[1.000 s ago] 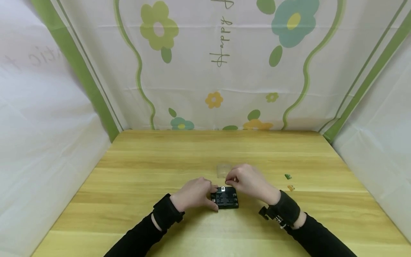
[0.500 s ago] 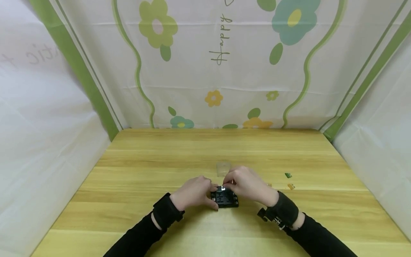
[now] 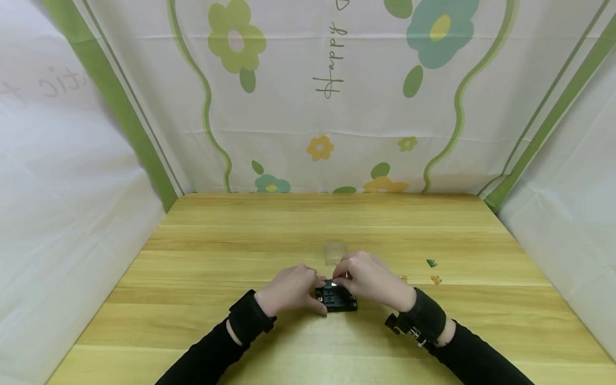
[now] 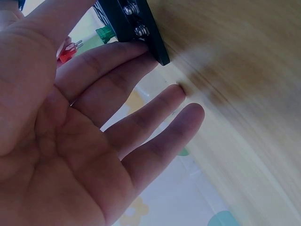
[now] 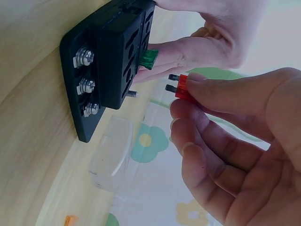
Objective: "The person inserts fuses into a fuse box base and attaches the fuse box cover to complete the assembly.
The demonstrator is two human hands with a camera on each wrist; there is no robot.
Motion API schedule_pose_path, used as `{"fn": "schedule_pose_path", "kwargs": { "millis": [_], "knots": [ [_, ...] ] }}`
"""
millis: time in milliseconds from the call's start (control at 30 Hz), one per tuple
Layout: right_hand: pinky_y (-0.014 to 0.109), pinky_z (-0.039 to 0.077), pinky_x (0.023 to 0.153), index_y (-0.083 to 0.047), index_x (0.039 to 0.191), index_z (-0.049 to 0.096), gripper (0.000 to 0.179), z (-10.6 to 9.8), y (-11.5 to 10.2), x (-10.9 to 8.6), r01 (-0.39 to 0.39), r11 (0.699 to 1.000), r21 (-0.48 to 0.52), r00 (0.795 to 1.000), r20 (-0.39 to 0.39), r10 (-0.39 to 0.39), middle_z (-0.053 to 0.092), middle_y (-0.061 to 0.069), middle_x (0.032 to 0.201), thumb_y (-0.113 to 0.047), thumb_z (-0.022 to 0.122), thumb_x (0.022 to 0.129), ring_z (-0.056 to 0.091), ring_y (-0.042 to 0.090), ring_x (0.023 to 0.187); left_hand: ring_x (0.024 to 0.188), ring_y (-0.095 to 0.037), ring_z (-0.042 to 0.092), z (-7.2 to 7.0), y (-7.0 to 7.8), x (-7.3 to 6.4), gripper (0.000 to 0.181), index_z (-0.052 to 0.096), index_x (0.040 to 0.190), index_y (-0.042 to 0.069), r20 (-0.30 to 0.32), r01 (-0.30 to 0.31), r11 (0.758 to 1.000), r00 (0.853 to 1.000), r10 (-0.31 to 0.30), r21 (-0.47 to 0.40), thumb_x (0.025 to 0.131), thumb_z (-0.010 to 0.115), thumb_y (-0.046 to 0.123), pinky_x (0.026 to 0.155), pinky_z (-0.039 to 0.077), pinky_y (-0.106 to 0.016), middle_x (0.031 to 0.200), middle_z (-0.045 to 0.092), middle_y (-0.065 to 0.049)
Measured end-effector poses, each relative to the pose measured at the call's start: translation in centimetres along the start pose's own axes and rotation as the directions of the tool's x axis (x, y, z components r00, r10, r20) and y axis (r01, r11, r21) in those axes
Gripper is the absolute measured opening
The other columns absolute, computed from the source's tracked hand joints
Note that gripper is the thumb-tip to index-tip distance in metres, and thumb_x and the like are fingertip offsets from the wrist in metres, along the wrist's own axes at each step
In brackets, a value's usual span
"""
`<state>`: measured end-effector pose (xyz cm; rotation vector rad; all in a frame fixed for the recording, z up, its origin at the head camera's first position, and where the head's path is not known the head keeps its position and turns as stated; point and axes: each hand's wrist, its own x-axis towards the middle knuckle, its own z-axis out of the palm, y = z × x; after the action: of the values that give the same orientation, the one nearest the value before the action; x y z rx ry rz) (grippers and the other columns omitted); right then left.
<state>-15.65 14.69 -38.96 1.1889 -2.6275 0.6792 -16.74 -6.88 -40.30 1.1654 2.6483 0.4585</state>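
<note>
A black fuse block (image 3: 340, 302) with screw terminals along its sides rests on the table. My left hand (image 3: 293, 289) holds it at its left end, thumb on the near side and fingers on the far side. One green blade fuse (image 5: 149, 59) sits in a slot of the block. Between thumb and forefinger, my right hand (image 3: 372, 278) pinches a red blade fuse (image 5: 184, 86). Its two prongs point at the block's slotted face, apart from it in the right wrist view. From the head, the right fingers hide this fuse.
A clear plastic cover (image 3: 335, 253) lies just beyond the block. To the right, a green fuse (image 3: 431, 263) and an orange fuse (image 3: 436, 279) lie on the wooden table (image 3: 240, 230). Another orange piece (image 3: 403, 278) shows partly behind the right hand. Patterned cloth (image 3: 279, 117) surrounds the table.
My right hand has shifted slightly left and nearer, its fingertips now over the block's far part. An orange piece has come into sight behind it. The left hand keeps its hold.
</note>
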Motion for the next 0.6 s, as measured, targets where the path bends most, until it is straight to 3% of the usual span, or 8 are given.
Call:
{"fn": "schedule_pose_path", "kwargs": {
  "millis": [600],
  "knots": [
    [0.018, 0.046, 0.058, -0.01, 0.084, 0.078, 0.002, 0.25, -0.27, -0.1, 0.006, 1.0, -0.01, 1.0, 0.006, -0.005, 0.064, -0.006, 0.077, -0.008, 0.079, 0.083, 0.057, 0.001, 0.067, 0.046, -0.003, 0.014, -0.02, -0.08, -0.15, 0.053, 0.073, 0.118, 0.01, -0.016, -0.039, 0.999, 0.999, 0.039, -0.014, 0.076, 0.084, 0.04, 0.048, 0.022, -0.02, 0.12, 0.066, -0.005]
  ]
}}
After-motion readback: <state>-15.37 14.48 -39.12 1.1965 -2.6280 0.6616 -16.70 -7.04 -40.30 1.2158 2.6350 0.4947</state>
